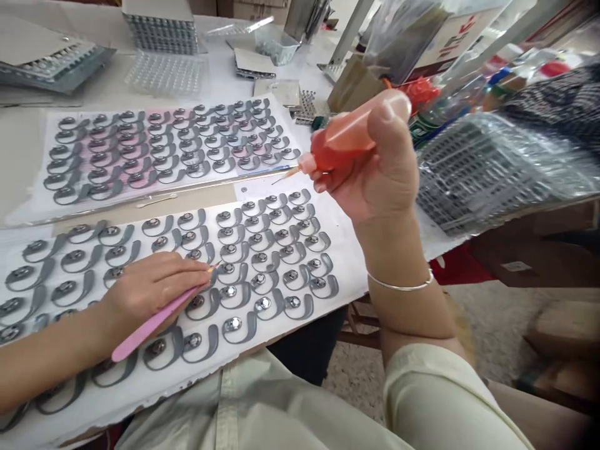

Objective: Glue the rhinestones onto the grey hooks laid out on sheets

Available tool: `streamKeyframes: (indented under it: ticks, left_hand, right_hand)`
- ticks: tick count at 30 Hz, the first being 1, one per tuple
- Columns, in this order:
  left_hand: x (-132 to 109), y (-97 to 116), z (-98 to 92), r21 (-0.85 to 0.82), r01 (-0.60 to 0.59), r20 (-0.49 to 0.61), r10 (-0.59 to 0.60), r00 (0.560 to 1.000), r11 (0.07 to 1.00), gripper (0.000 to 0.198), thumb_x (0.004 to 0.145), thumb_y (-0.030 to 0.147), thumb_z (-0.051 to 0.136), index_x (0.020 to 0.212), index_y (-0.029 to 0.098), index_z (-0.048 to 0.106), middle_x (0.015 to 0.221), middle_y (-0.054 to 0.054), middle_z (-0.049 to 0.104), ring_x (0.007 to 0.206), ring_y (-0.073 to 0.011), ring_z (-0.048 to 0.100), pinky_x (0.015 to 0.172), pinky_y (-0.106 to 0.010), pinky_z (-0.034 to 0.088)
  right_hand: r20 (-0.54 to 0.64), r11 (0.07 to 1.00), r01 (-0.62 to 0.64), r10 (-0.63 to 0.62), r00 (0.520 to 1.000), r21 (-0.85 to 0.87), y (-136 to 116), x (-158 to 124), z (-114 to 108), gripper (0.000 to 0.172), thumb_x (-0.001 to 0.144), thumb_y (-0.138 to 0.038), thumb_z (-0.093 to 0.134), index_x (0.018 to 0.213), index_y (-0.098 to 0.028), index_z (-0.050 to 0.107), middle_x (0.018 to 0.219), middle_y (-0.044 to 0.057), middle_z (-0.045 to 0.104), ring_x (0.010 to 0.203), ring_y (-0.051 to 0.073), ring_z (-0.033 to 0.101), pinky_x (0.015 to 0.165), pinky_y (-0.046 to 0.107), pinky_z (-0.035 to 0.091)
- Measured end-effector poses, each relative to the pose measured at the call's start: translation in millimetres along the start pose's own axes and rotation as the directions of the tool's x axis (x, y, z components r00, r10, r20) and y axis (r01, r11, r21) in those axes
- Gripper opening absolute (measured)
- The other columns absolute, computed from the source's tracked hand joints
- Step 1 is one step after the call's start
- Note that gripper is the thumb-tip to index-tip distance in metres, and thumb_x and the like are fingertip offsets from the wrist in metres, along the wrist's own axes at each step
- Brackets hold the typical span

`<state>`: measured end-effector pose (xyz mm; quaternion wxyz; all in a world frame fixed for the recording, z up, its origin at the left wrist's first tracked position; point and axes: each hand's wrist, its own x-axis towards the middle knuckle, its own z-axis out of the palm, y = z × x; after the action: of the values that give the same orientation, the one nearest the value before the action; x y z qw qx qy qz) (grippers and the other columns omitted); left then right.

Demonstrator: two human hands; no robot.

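My left hand [150,290] rests on the near white sheet [347,262] and grips a pink stick tool [154,320], its tip touching a grey curved piece [228,270] with a round stud. Rows of the same grey pieces, some with shiny stones [233,324], cover the sheet. My right hand [379,169] is raised above the sheet's right end, closed round a small orange squeeze bottle [344,139] whose thin nozzle [287,175] points left. A silver bangle [403,286] sits on that wrist.
A second sheet [28,200] of grey pieces lies farther back, some on pink. Stacked clear trays [162,31] and cardboard stand at the back. Plastic-wrapped trays [487,169] sit at the right by the table edge. Floor and boxes [529,262] lie below.
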<state>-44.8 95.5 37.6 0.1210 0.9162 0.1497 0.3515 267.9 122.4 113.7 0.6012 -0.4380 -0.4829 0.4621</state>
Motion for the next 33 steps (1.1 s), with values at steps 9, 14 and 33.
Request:
streamKeyframes:
  ticks: [9, 14, 33]
  left_hand:
    - [-4, -2, 8.8, 0.036, -0.057, -0.024, 0.058, 0.998, 0.998, 0.011, 0.093, 0.013, 0.058, 0.101, 0.013, 0.065, 0.093, -0.01, 0.075, 0.078, -0.0161, 0.072, 0.068, -0.027, 0.059]
    - [-7, 1, 14.5, 0.04, -0.024, 0.009, 0.024, 1.0, 0.999, 0.011, 0.092, 0.008, 0.052, 0.095, 0.009, 0.063, 0.087, -0.011, 0.076, 0.077, -0.0173, 0.073, 0.061, -0.025, 0.059]
    - [-2, 9, 32.0, 0.221, -0.138, 0.079, 0.123, 0.989, 0.965, 0.014, 0.086, -0.001, 0.053, 0.08, 0.004, 0.065, 0.076, -0.014, 0.072, 0.056, -0.0163, 0.063, 0.05, -0.027, 0.054]
  right_hand:
    - [0.232, 0.996, -0.038, 0.02, 0.973, 0.076, 28, 3, 61, 0.038, 0.081, -0.057, 0.064, 0.073, -0.021, 0.058, 0.066, 0.0, 0.062, 0.058, 0.016, 0.066, 0.035, 0.023, 0.042]
    - [0.22, 0.977, -0.194, 0.208, 0.953, -0.087, 64, -12, 70, 0.042, 0.072, -0.062, 0.072, 0.073, -0.024, 0.052, 0.065, -0.001, 0.066, 0.054, 0.018, 0.067, 0.034, 0.025, 0.041]
    - [0.038, 0.834, 0.176, -0.184, 0.982, -0.522, 70, -54, 79, 0.038, 0.085, -0.052, 0.063, 0.059, -0.024, 0.058, 0.061, 0.0, 0.058, 0.059, 0.016, 0.055, 0.059, 0.033, 0.044]
